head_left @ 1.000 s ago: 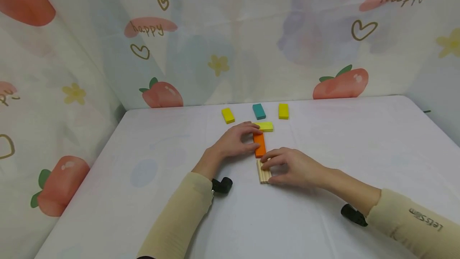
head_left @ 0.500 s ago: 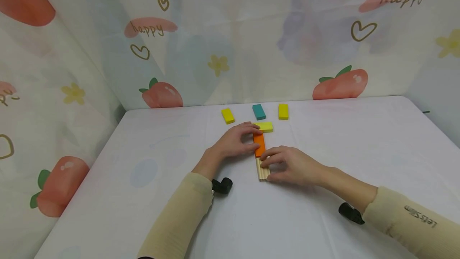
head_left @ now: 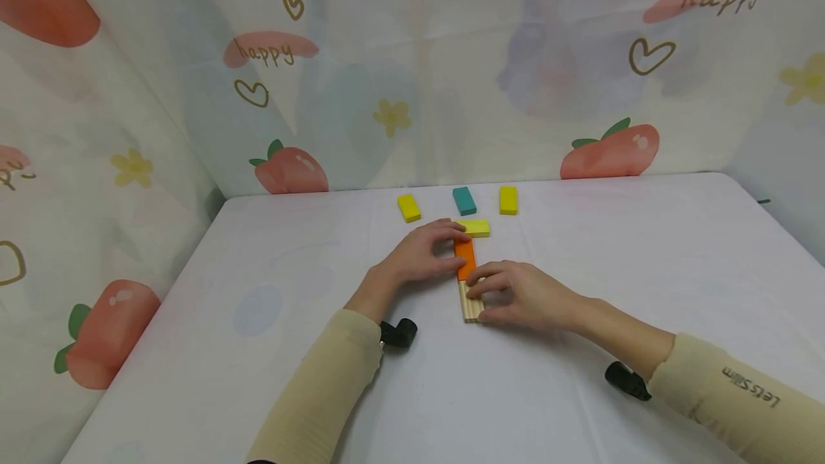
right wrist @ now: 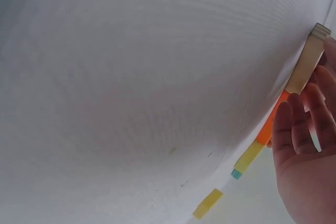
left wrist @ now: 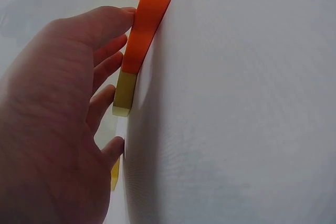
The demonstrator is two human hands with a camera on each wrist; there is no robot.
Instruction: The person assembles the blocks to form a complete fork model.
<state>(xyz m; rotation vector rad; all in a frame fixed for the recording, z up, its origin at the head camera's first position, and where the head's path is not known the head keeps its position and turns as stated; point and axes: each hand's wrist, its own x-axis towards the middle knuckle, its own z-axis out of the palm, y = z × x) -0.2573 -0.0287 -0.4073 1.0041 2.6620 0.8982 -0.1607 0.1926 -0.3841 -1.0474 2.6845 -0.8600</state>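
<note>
In the head view, an orange block [head_left: 465, 260] lies flat in the middle of the table, its far end against a lime-yellow block [head_left: 475, 228] set crosswise. A pale, bare-wood block with lengthwise stripes [head_left: 471, 312] meets its near end. My left hand [head_left: 422, 253] holds the orange block from the left, thumb on its side and fingertips near its far end. From the right, my right hand [head_left: 528, 297] grips the bare-wood block between thumb and fingers. The left wrist view shows the thumb touching the orange block [left wrist: 144, 32]; bent fingers partly hide the bare-wood block [right wrist: 307, 61] in the right wrist view.
Behind the crosswise block lie a yellow block [head_left: 409, 208], a teal block [head_left: 464, 200] and another yellow block [head_left: 508, 200]. A white cloth covers the table [head_left: 644, 256]. A printed curtain [head_left: 438, 77] stands along its back edge.
My right hand has slid the bare-wood block slightly away from me, and the small gap between it and the orange block has closed. The left hand stays in place.
</note>
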